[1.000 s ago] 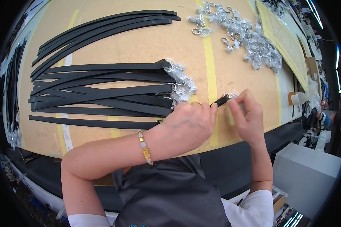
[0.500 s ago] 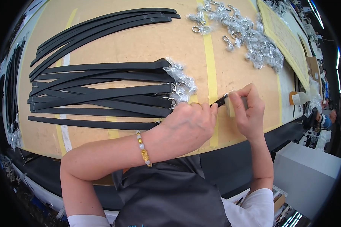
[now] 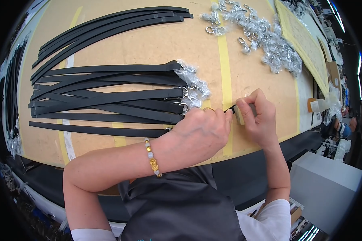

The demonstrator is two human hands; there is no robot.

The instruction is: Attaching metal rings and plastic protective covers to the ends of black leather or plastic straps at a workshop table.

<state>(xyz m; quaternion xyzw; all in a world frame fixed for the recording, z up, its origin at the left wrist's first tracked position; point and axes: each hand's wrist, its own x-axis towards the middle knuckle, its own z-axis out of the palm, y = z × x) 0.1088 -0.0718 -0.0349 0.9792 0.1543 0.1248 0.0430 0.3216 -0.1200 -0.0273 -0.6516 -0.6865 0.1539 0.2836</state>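
My left hand (image 3: 205,130) is closed, its fingertips pinching a black strap (image 3: 231,109) whose short end sticks out to the right. Most of that strap is hidden beneath the hand. Close beside it, my right hand (image 3: 262,120) grips a small beige block (image 3: 239,117) between thumb and curled fingers, against the strap's end. I cannot make out what the block is made of. Left of my hands lie several black straps (image 3: 108,100) in a loose row, with metal hardware in clear plastic wrap (image 3: 195,86) at their right ends.
Another group of black straps (image 3: 116,30) lies farther back on the tan tabletop (image 3: 149,48). A heap of plastic-wrapped metal clasps (image 3: 283,56) sits at the back right, near a yellowish panel (image 3: 303,44). By the right edge is a small orange-and-clear bottle (image 3: 318,105).
My right hand has shifted slightly left with the beige block, toward my left hand. Less of the strap shows between them. My left hand has stayed nearly still.
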